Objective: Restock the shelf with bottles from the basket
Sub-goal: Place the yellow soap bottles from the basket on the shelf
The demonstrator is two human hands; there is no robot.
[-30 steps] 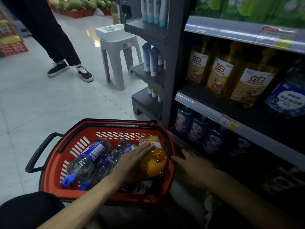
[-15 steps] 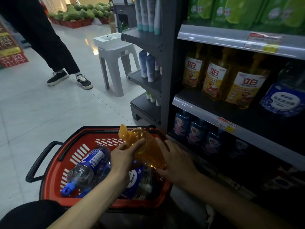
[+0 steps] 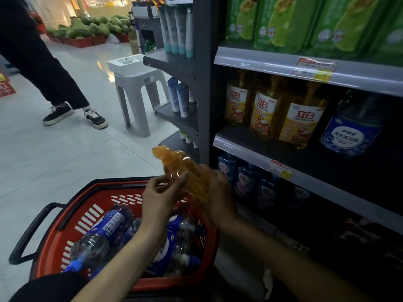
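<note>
An amber bottle [image 3: 182, 168] with a yellow pump top is held tilted above the right end of the red basket [image 3: 72, 232]. My left hand [image 3: 162, 198] grips its lower left side, thumb and fingers curled on it. My right hand [image 3: 219, 197] wraps the bottle's right side from behind. Several clear bottles with blue labels [image 3: 104, 232] lie in the basket. On the middle shelf [image 3: 246, 147] to the right stand matching amber bottles [image 3: 268, 112] with yellow labels.
A large blue-labelled bottle [image 3: 351, 129] stands at the right of the middle shelf. Dark blue bottles [image 3: 246, 177] fill the lower shelf. Green packs [image 3: 283, 20] line the top shelf. A grey stool [image 3: 139, 94] and a person's legs [image 3: 54, 73] occupy the aisle.
The amber bottle came up out of the basket. My right hand joined my left on it, and both have raised it higher toward the shelf.
</note>
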